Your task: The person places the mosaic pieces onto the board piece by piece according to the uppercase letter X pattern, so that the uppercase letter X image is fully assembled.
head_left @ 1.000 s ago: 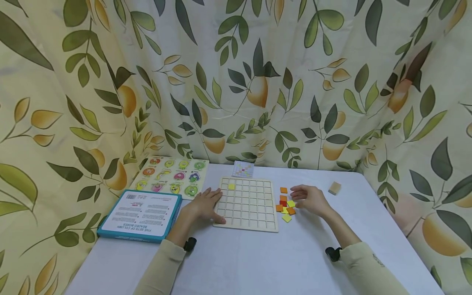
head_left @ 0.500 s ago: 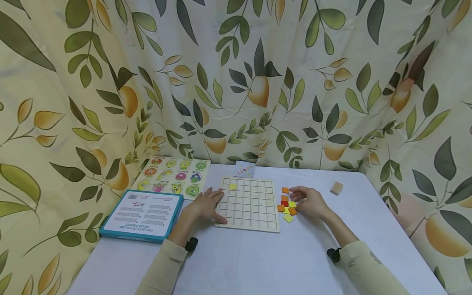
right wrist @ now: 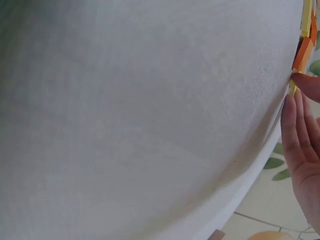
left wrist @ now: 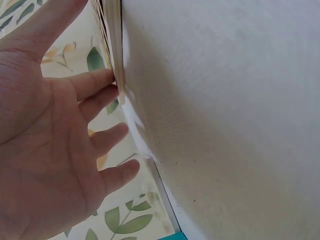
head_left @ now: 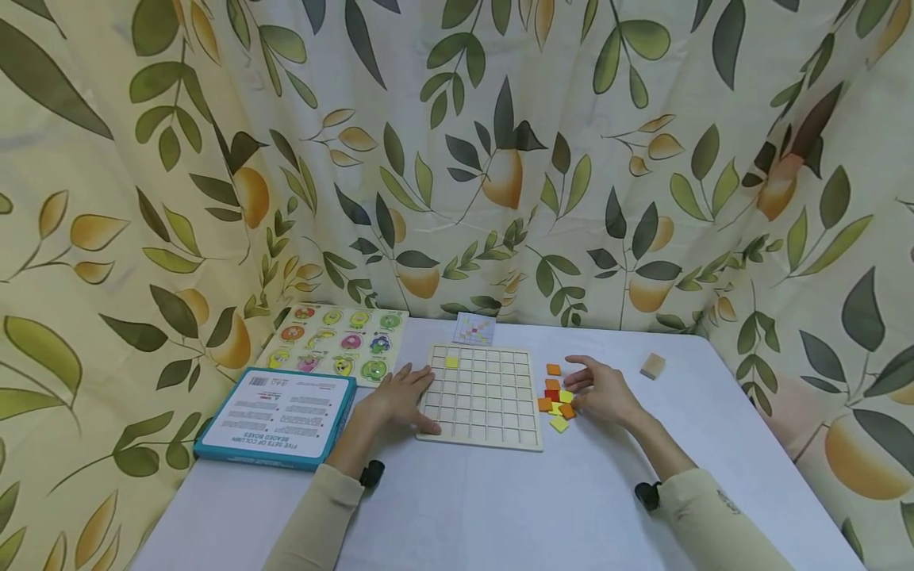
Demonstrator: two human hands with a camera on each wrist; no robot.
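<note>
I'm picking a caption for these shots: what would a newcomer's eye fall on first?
Probably the leaf-and-fruit patterned cloth, which fills the upper half of the head view. Against the white table, the bright cluster of orange, red and yellow tiles stands out next, between the grid board and the right hand. A lone yellow tile near the board's far-left corner also catches the eye.

Curtain (head_left: 457, 238): soft, rather dim, even light.
Tablecloth (head_left: 485, 507): broad soft shadow, left wrist view.
Table edge (right wrist: 245, 185): bowed, right wrist view; upper left corner dark, blurred.
</note>
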